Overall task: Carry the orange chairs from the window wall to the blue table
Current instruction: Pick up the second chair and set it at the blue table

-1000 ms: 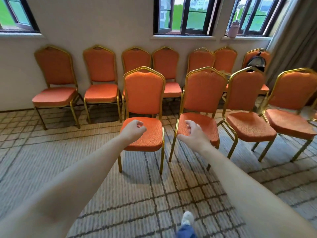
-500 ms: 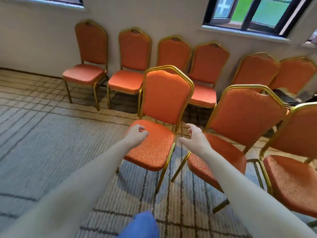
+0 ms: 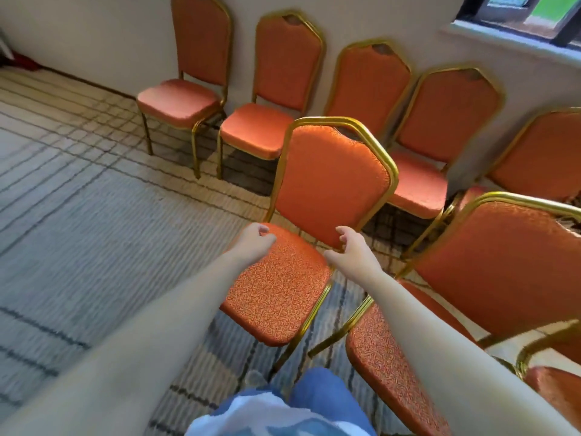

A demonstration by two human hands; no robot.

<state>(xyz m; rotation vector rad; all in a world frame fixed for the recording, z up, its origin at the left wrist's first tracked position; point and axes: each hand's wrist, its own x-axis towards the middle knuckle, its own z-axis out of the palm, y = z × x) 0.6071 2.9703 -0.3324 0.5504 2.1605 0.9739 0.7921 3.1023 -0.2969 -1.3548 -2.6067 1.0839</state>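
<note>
An orange chair with a gold frame (image 3: 330, 180) stands right in front of me, facing me. My left hand (image 3: 256, 242) hovers over the back left of its seat, fingers loosely curled, holding nothing. My right hand (image 3: 353, 250) reaches toward the lower edge of the backrest with fingers and thumb spread apart, gripping nothing. A second orange chair (image 3: 496, 272) stands close at my right. The blue table is out of view.
Several more orange chairs (image 3: 273, 86) line the cream wall under a window (image 3: 522, 17). Striped carpet (image 3: 81, 215) spreads out to the left. My blue trousers (image 3: 323, 394) show at the bottom edge.
I have stepped closer to the front chair and tilted my view down. Both hands have advanced from above the seat toward the bottom of the backrest.
</note>
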